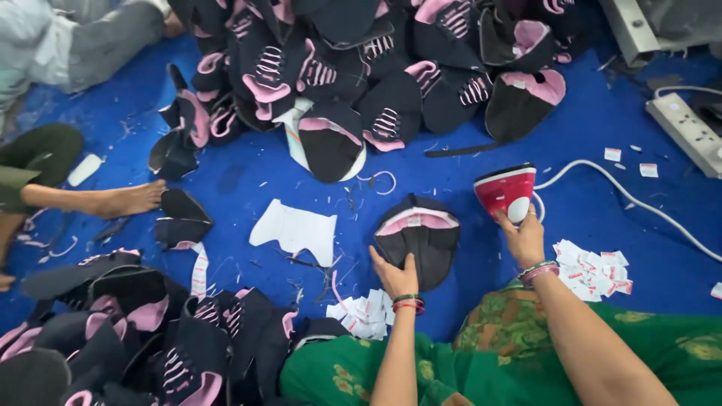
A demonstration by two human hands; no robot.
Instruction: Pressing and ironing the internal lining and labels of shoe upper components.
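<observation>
shoe-upper pile (pixel 361 68) | power strip (pixel 688 131) | white cutout (pixel 295 229) | bare foot (pixel 131 199)

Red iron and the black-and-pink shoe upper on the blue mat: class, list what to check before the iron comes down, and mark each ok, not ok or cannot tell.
1. Right hand has a firm grip on the red iron: ok.
2. Left hand holds the shoe upper flat on the blue mat: ok.
3. Left fingers off the pressing area: not ok, they rest on the upper.
4. White cord lies away from the upper: ok.
5. Iron hot: cannot tell.
6. White labels within reach: ok.
</observation>
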